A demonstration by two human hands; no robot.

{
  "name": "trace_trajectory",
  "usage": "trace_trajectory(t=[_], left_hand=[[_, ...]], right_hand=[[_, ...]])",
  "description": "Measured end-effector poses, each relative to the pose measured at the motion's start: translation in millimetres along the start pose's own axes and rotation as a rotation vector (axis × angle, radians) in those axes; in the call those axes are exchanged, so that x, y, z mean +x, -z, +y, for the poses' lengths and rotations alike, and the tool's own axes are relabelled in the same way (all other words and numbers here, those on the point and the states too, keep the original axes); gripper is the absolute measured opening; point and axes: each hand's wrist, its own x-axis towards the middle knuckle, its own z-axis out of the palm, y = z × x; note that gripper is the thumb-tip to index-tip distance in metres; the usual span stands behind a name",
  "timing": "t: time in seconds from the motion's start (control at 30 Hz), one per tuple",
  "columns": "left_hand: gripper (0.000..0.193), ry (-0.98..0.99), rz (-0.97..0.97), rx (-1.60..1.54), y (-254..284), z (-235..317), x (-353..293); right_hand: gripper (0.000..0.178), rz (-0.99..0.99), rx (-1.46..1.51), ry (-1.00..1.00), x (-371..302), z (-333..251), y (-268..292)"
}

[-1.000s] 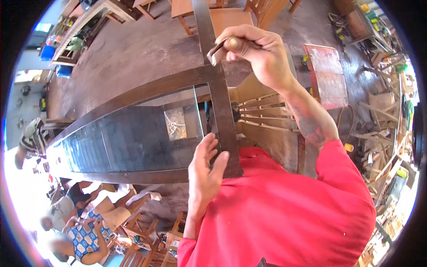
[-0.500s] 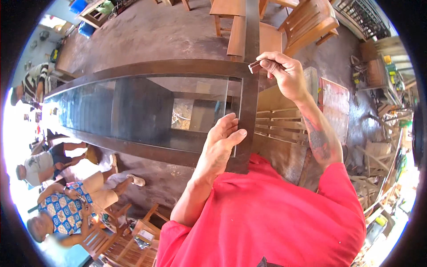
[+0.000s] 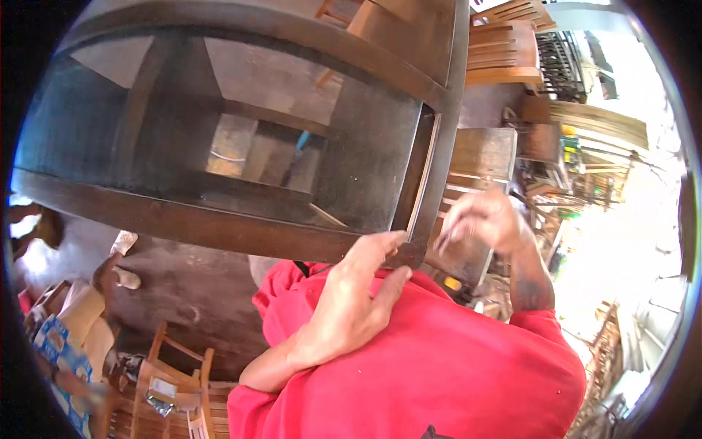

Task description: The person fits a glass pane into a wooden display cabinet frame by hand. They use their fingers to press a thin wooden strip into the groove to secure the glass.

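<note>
A dark brown wooden cabinet frame with a large glass panel stretches away in front of me. Along its right end runs a narrow slot with a thin pale edge. My left hand is open, thumb and fingers apart, with the fingertips by the near right corner of the frame. Just right of that end, my right hand has its fingers curled together around a small dark brown piece. Motion smears this hand, so the piece's kind cannot be made out.
A wooden bench stands beyond my right hand, with slatted wooden chairs at the far right. Lumber and clutter fill the right side. At lower left, a seated person is near a wooden chair.
My view has shifted, bringing the cabinet closer. My right hand has come from the far right corner down nearer my body. The left hand has drawn back from the glass to the near corner.
</note>
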Motion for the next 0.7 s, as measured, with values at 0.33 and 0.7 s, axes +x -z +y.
trace_trajectory(t=[0.33,0.7], left_hand=[[0.061,-0.143,-0.283,0.090,30.7,-22.7,-16.3],[0.061,-0.106,-0.370,0.136,51.6,-31.9,-28.2]], right_hand=[[0.019,0.107,-0.222,-0.049,12.8,-54.8,-98.3],[0.027,0.306,-0.129,-0.309,4.7,-62.6,-125.2]])
